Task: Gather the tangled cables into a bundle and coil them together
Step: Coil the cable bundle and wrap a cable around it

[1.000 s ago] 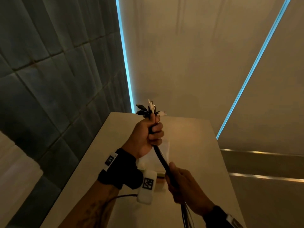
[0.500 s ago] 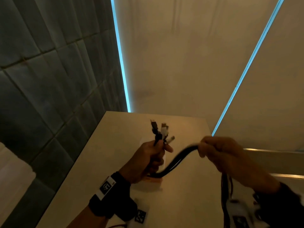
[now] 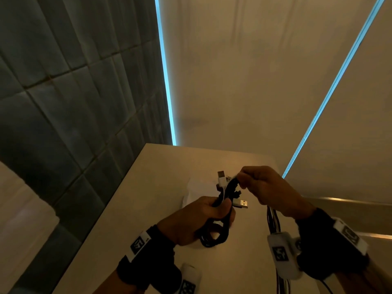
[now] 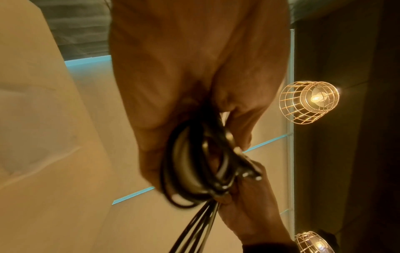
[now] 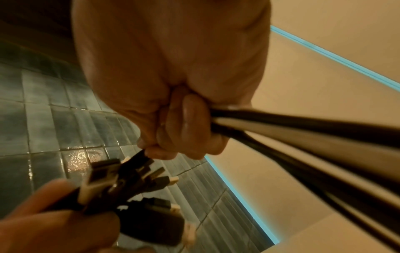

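Note:
A bundle of black and white cables (image 3: 225, 211) is held above the beige table (image 3: 131, 209). My left hand (image 3: 201, 217) grips the bundle where it folds into a loop (image 3: 214, 238) hanging below the fist. Several USB plugs (image 3: 221, 177) stick up above that hand, and one silver plug (image 3: 240, 203) points right. My right hand (image 3: 261, 185) grips the same cables just right of the plugs, with the loose cable tails (image 3: 273, 221) dropping under its wrist. The left wrist view shows the loop (image 4: 194, 164) under my left hand; the right wrist view shows the plugs (image 5: 129, 179) and the cables (image 5: 303, 130).
A white paper-like sheet (image 3: 197, 187) lies on the table behind the hands. A dark tiled wall (image 3: 63, 92) stands on the left and a beige wall with blue light strips (image 3: 167, 92) behind. Caged lamps (image 4: 308, 101) glow in the left wrist view.
My right hand has carried the cable length up and over to the plug end held by my left hand, closing a loop. Both hands have dropped lower and now sit close together.

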### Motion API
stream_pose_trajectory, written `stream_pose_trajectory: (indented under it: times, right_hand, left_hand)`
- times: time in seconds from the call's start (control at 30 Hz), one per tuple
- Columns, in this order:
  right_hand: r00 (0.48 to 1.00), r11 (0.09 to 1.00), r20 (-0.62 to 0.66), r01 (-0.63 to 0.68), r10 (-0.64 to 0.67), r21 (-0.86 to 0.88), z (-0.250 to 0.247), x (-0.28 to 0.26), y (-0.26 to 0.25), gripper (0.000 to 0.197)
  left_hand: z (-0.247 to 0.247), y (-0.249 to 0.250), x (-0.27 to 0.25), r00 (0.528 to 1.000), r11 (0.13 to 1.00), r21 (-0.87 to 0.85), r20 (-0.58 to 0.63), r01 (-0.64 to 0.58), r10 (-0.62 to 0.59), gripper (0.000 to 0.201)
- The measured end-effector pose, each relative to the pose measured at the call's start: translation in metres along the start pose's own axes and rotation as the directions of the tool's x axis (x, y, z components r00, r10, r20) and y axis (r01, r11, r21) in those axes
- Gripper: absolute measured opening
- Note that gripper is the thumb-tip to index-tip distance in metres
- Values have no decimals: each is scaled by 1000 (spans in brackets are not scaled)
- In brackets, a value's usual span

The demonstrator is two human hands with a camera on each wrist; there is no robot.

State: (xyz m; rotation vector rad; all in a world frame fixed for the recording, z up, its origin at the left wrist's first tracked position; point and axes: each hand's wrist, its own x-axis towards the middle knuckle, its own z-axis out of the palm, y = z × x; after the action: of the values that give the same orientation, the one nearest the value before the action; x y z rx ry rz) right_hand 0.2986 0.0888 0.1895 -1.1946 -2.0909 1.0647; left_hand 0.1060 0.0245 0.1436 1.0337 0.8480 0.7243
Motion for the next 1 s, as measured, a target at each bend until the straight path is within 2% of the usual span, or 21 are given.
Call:
stream_pose_trajectory:
  times: [0.1, 0.2, 0.3, 0.4, 0.47, 0.5, 0.57, 0.63, 0.67, 0.7, 0.8, 0.9, 0.93, 1.0]
  right_hand:
    - [1000, 999, 26, 7, -6, -32, -2, -1, 2, 34]
    - [999, 1000, 31, -27, 27, -1, -5, -3, 10, 35]
    - [988, 972, 127, -110, 85, 207, -7, -14, 26, 35]
    - [970, 854, 225, -192, 91, 483, -5, -35, 50, 44]
    - [979, 790, 168, -194, 118, 582, 1, -48, 66, 54]
    - [984, 778, 98, -175, 146, 603, 6, -53, 71, 58]
    - [975, 840, -141, -70, 171, 538, 18, -59, 72, 51]
    - [901, 954, -426, 51, 84, 295, 29, -59, 61, 22]
    - [855, 985, -518, 82, 10, 154, 35, -56, 51, 17]
    - [823, 993, -562, 111, -75, 30, 42, -54, 41, 20]
    - [794, 958, -537, 211, -284, -195, 57, -48, 23, 26]
    - [854, 948, -412, 279, -319, -154, 65, -44, 17, 24]
    - [868, 943, -369, 288, -331, -170, 68, -43, 17, 28]
    - [885, 908, -280, 285, -372, -306, 74, -43, 16, 32]
  left_hand:
    - [2, -1, 2, 995, 992, -121, 99, 41, -29, 27]
    - [11, -4, 5, 993, 958, -271, 94, 96, -72, 26]
    - [15, -4, 7, 991, 936, -327, 12, 128, -132, 32]
    - [6, 1, 7, 985, 887, -454, -92, 88, -145, 37]
    - [-3, 1, 10, 976, 839, -544, -175, 12, -127, 37]
    - [-8, -1, 12, 967, 830, -557, -229, -34, -114, 37]
    - [-10, -8, 16, 950, 827, -553, -301, -100, -87, 39]
    - [-4, -12, 22, 948, 839, -533, -311, -108, -75, 43]
    - [1, -12, 25, 949, 850, -518, -307, -100, -76, 45]
    - [7, -12, 27, 950, 855, -511, -301, -92, -77, 47]
    - [20, -10, 31, 958, 864, -496, -280, -88, -64, 53]
    - [29, -12, 34, 955, 900, -419, -297, -121, -10, 69]
    - [32, -11, 34, 952, 909, -393, -307, -137, 11, 70]
    - [39, -9, 32, 929, 929, -332, -368, -165, 34, 60]
